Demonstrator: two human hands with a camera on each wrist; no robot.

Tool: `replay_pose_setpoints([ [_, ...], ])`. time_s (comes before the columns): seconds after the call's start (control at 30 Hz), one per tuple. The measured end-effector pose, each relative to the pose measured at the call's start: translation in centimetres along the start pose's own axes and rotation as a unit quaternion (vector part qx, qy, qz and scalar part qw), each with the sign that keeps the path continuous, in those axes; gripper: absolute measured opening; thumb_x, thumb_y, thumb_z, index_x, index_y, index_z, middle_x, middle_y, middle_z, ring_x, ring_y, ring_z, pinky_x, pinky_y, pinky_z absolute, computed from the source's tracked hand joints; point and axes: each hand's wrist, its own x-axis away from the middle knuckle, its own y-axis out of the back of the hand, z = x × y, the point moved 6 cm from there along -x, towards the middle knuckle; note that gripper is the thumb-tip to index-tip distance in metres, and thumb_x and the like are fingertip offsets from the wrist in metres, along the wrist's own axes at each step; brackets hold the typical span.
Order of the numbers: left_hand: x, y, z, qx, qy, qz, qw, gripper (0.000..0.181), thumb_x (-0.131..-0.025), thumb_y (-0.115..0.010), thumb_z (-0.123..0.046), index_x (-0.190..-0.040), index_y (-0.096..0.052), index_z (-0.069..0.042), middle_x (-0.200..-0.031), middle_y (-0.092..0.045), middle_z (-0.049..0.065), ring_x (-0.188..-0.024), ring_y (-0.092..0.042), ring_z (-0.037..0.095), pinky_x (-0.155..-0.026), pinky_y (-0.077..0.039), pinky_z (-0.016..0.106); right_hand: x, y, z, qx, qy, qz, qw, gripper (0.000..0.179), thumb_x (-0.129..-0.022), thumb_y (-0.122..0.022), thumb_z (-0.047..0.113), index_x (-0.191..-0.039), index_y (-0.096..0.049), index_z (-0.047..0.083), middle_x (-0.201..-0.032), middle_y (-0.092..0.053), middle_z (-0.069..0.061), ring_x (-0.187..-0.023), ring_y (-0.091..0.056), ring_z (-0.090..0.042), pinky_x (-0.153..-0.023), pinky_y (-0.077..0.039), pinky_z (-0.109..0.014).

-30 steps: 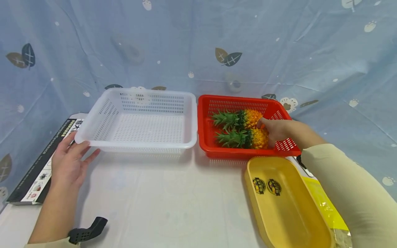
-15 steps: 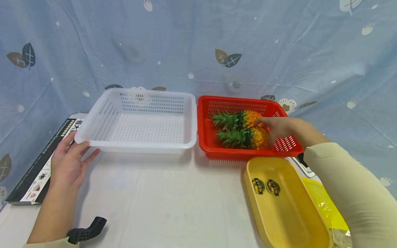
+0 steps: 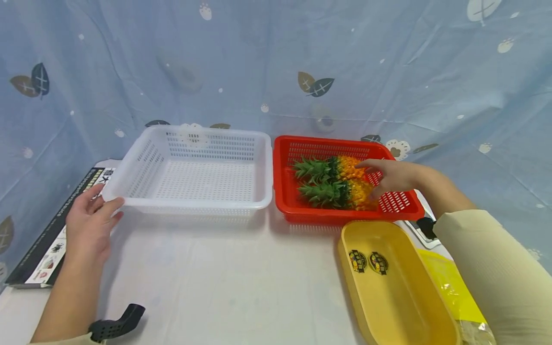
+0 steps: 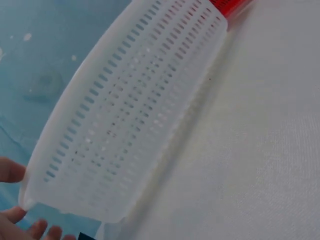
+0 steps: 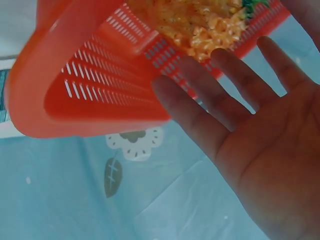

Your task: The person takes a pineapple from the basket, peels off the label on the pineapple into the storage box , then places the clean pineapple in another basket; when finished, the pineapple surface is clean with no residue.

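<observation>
My left hand [image 3: 88, 225] is at the near left corner of the white plastic basket [image 3: 198, 204], with thumb and fingers on either side of that corner. In the left wrist view, fingertips [image 4: 12, 171] meet the basket's rim. Two pineapples [image 3: 325, 194] with green crowns lie side by side in the red basket [image 3: 310, 211], crowns toward the left. Over their orange ends hovers my right hand [image 3: 394, 175], its fingers spread. The right wrist view has the fingers [image 5: 195, 115] extended and apart, nothing between them, below an orange pineapple body [image 5: 215, 37].
A yellow tub [image 3: 401, 287] with two round stickers stands in front of the red basket. Beside it lies a yellow bag [image 3: 448, 282], partly under the right sleeve. A black and white box [image 3: 47, 249] is at the left. Blue patterned cloth [image 3: 241, 62] hangs behind.
My right hand has lifted slightly off the pineapples and its fingers have spread. My left hand has shifted a little left at the white basket's corner. The baskets have stayed in place.
</observation>
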Motion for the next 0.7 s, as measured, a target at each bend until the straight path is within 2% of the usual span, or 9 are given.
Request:
replay_pose_setpoints([
  [0.07,0.3,0.1,-0.5,-0.088,-0.013,-0.028,0.9957,0.074,-0.099,-0.068,-0.018,-0.161,-0.032,-0.035,-0.164,-0.033,-0.005,-0.148,-0.038,0.016,-0.115,-0.044,0.031,0.4,0.0,0.1,-0.004,0.008,-0.013,0.9999,0.091,-0.089,-0.080,0.025,-0.161,-0.027,0.007,-0.157,-0.037,-0.031,-0.139,-0.041,-0.055,-0.105,-0.040,-0.075],
  [0.13,0.8,0.0,-1.1,-0.166,-0.037,-0.055,0.9839,0.071,-0.101,-0.063,-0.022,-0.162,-0.029,-0.037,-0.170,-0.022,-0.003,-0.155,-0.028,0.019,-0.125,-0.032,0.041,0.8,0.0,0.3,-0.005,0.015,-0.028,0.9995,0.087,-0.093,-0.077,0.028,-0.161,-0.028,0.007,-0.157,-0.039,-0.031,-0.139,-0.042,-0.055,-0.105,-0.040,-0.075],
  [0.2,1.3,-0.3,-1.8,-0.222,-0.080,-0.070,0.9692,0.071,-0.101,-0.059,-0.024,-0.163,-0.028,-0.034,-0.172,-0.016,0.001,-0.159,-0.021,0.022,-0.128,-0.025,0.046,1.1,-0.1,0.5,-0.003,0.021,-0.045,0.9988,0.083,-0.095,-0.074,0.031,-0.160,-0.028,0.006,-0.156,-0.040,-0.030,-0.139,-0.042,-0.055,-0.105,-0.040,-0.076],
  [0.27,1.9,-0.6,-2.6,-0.245,-0.130,-0.084,0.9572,0.070,-0.099,-0.058,-0.023,-0.163,-0.030,-0.030,-0.170,-0.018,0.004,-0.159,-0.017,0.023,-0.130,-0.018,0.044,1.4,-0.4,0.7,-0.004,0.023,-0.060,0.9980,0.081,-0.097,-0.072,0.034,-0.160,-0.029,0.006,-0.156,-0.041,-0.030,-0.139,-0.042,-0.055,-0.107,-0.039,-0.076],
  [0.33,2.5,-1.1,-3.5,-0.253,-0.187,-0.089,0.9451,0.069,-0.098,-0.057,-0.021,-0.163,-0.033,-0.025,-0.168,-0.023,0.008,-0.158,-0.019,0.024,-0.131,-0.014,0.041,1.6,-0.6,1.0,-0.002,0.026,-0.072,0.9971,0.080,-0.098,-0.069,0.037,-0.160,-0.029,0.006,-0.156,-0.041,-0.029,-0.140,-0.042,-0.054,-0.108,-0.037,-0.075],
  [0.4,3.2,-1.7,-4.2,-0.265,-0.239,-0.084,0.9304,0.068,-0.097,-0.056,-0.020,-0.162,-0.035,-0.021,-0.166,-0.028,0.010,-0.156,-0.023,0.026,-0.130,-0.015,0.043,2.0,-0.9,1.4,-0.003,0.028,-0.083,0.9962,0.079,-0.100,-0.068,0.039,-0.160,-0.029,0.006,-0.156,-0.041,-0.029,-0.140,-0.042,-0.054,-0.109,-0.037,-0.075],
  [0.53,4.5,-3.6,-5.4,-0.305,-0.331,-0.040,0.8920,0.062,-0.098,-0.058,-0.018,-0.157,-0.042,-0.012,-0.160,-0.036,0.018,-0.147,-0.034,0.037,-0.122,-0.026,0.058,2.6,-1.2,2.5,0.003,0.038,-0.112,0.9929,0.076,-0.101,-0.065,0.043,-0.159,-0.031,0.008,-0.157,-0.042,-0.027,-0.139,-0.044,-0.052,-0.109,-0.036,-0.075],
  [0.63,5.5,-5.5,-5.6,-0.346,-0.388,0.028,0.8539,0.058,-0.098,-0.061,-0.018,-0.153,-0.046,-0.006,-0.155,-0.041,0.025,-0.141,-0.038,0.047,-0.114,-0.029,0.069,2.9,-1.5,3.8,0.000,0.049,-0.133,0.9900,0.075,-0.101,-0.064,0.044,-0.160,-0.033,0.009,-0.158,-0.042,-0.025,-0.141,-0.043,-0.050,-0.111,-0.036,-0.073],
  [0.7,6.0,-6.7,-5.3,-0.368,-0.409,0.084,0.8304,0.057,-0.099,-0.062,-0.019,-0.152,-0.046,-0.004,-0.153,-0.041,0.028,-0.139,-0.037,0.051,-0.111,-0.029,0.072,3.0,-1.8,4.6,-0.003,0.055,-0.144,0.9881,0.075,-0.101,-0.064,0.046,-0.160,-0.033,0.010,-0.160,-0.040,-0.023,-0.143,-0.041,-0.048,-0.113,-0.034,-0.072],
])
